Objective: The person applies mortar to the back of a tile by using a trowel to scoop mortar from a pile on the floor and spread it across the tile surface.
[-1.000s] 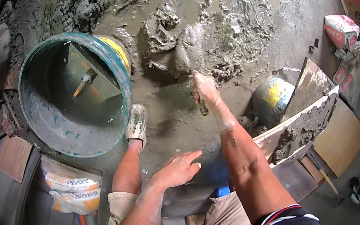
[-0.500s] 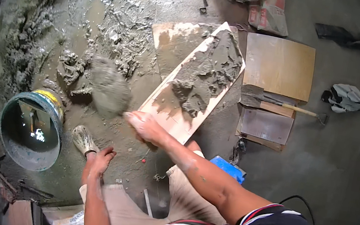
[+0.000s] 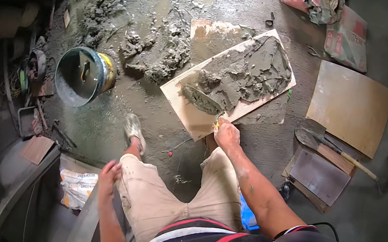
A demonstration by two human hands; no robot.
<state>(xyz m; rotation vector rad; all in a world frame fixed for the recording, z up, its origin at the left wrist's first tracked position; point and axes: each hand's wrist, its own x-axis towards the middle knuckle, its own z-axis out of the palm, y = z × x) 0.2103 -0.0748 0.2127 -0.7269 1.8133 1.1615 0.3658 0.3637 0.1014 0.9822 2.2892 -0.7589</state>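
Note:
My right hand (image 3: 227,135) is closed around the handle of a trowel (image 3: 203,100), whose blade is coated in wet grey mortar and lies low over a tile. The pale, ridged tile (image 3: 193,121) rests at a slant on the floor, its far part covered with rough, lumpy mortar (image 3: 262,71). Bare ridges show at its near left end. Beside my left thigh, my left hand (image 3: 110,172) hangs with loosely bent fingers and nothing in it. A heap of wet mortar (image 3: 159,55) lies on the floor left of the tile.
A bucket (image 3: 107,73) of murky water with a tool inside stands at left. Flat boards or tiles (image 3: 352,107) and a shovel (image 3: 348,157) lie at right. Torn bags (image 3: 348,39) lie at the far right. My left shoe (image 3: 133,126) is near the bucket.
The trowel has swung from beside the mortar heap rightward onto the tile, with my right hand on it. My left hand has drawn back from near my shoe to my thigh. The view has shifted.

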